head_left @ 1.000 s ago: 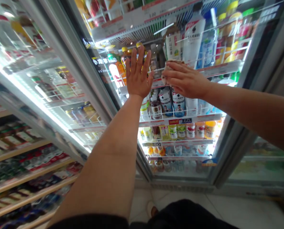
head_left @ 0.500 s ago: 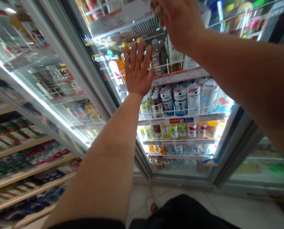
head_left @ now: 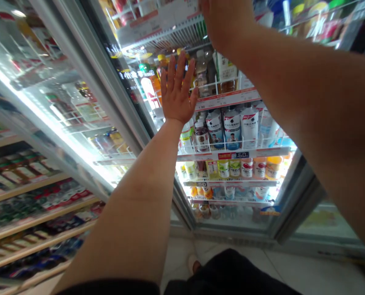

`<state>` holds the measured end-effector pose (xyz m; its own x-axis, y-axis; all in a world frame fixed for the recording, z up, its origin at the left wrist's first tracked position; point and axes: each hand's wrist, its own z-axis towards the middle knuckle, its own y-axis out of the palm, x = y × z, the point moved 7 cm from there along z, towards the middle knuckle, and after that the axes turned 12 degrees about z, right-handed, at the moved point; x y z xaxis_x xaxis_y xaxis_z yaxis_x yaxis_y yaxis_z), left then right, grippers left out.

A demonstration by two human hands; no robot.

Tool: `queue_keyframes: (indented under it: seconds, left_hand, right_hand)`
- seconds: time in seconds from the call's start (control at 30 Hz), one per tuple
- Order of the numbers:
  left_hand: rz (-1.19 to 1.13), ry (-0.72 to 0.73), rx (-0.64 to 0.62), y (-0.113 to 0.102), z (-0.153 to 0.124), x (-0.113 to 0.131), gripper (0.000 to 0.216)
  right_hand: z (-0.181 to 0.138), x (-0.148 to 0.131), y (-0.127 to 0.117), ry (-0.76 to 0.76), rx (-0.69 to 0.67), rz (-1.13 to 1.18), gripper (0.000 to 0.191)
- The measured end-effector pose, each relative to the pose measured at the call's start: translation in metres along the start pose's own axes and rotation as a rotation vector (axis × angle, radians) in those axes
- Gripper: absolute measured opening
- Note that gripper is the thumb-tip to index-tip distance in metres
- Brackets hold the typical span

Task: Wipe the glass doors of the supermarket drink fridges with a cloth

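My left hand (head_left: 179, 92) lies flat with its fingers spread against the glass door of a lit drinks cooler. Orange bottles (head_left: 154, 82) stand behind the glass beside its fingers. Higher up, my right hand (head_left: 228, 20) reaches across from the right, and the top edge of the picture cuts off its fingers. What it holds, if anything, is out of sight. White-labelled bottles (head_left: 232, 128) fill a shelf below both hands. Above them runs a price strip (head_left: 228, 98).
A metal door frame (head_left: 109, 78) runs down the left, with another lit cooler beyond it. Wooden shelves (head_left: 29, 187) of bottles stand at the lower left. A second frame (head_left: 299, 200) is at the right. Pale floor tiles (head_left: 182, 250) and a shoe (head_left: 194, 263) show below.
My right hand has moved up a little, so its fingers have passed out of the picture. My left hand stays in the same place on the glass.
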<state>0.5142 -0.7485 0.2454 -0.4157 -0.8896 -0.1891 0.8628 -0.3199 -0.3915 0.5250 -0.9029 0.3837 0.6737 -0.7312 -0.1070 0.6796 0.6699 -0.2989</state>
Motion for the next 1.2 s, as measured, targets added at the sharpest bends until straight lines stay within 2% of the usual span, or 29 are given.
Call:
queue_keyframes:
  seconds: [0.1,0.17,0.33,0.43,0.57,0.67,0.83,0.9,0.97,1.0,1.07,1.13,1.17,1.2]
  left_hand:
    - [-0.033,-0.004,-0.004,0.001,0.000,-0.001,0.062]
    - [0.000,0.002,0.007,0.003,0.001,-0.003,0.062]
    - [0.058,0.019,0.010,0.012,0.004,-0.005,0.066]
    - [0.091,0.018,-0.010,0.012,0.004,-0.004,0.067]
    - [0.117,-0.001,-0.018,0.008,0.002,-0.003,0.065]
    - [0.116,-0.007,-0.006,0.008,0.002,-0.004,0.063]
    - [0.165,0.013,0.027,0.012,0.004,-0.007,0.065]
    - [0.174,0.014,0.038,0.011,0.004,-0.006,0.063]
    - [0.148,0.006,0.029,0.008,0.003,-0.005,0.064]
    - [0.127,0.001,0.017,0.007,0.003,-0.004,0.065]
    - [0.089,-0.018,-0.009,0.003,0.002,-0.001,0.066]
    - [0.081,-0.035,-0.030,0.000,0.001,0.001,0.064]
    - [0.083,-0.040,-0.033,-0.002,0.001,0.002,0.064]
    - [0.087,-0.040,-0.035,-0.002,0.001,0.003,0.064]
  right_hand:
    - [-0.047,-0.021,-0.010,-0.152,0.009,-0.067,0.049]
    - [-0.070,-0.022,-0.009,-0.243,0.022,-0.020,0.048]
    - [-0.109,-0.004,0.004,-0.180,0.057,0.126,0.053]
    - [-0.139,-0.001,0.014,-0.172,0.000,0.135,0.054]
    - [-0.191,0.001,0.028,-0.284,-0.050,0.190,0.047]
    - [-0.238,0.006,0.040,-0.352,-0.088,0.198,0.051]
    - [-0.305,0.011,0.057,-0.492,-0.309,0.174,0.056]
    - [-0.309,0.009,0.057,-0.582,-0.402,0.188,0.051]
    - [-0.291,0.007,0.051,-0.622,-0.425,0.194,0.047]
    - [-0.275,0.008,0.046,-0.602,-0.395,0.194,0.046]
    - [-0.235,0.010,0.035,-0.494,-0.262,0.192,0.049]
    - [-0.203,0.016,0.021,-0.338,-0.043,0.210,0.044]
    - [-0.194,0.016,0.018,-0.301,0.018,0.205,0.042]
    - [-0.189,0.013,0.019,-0.307,0.024,0.194,0.040]
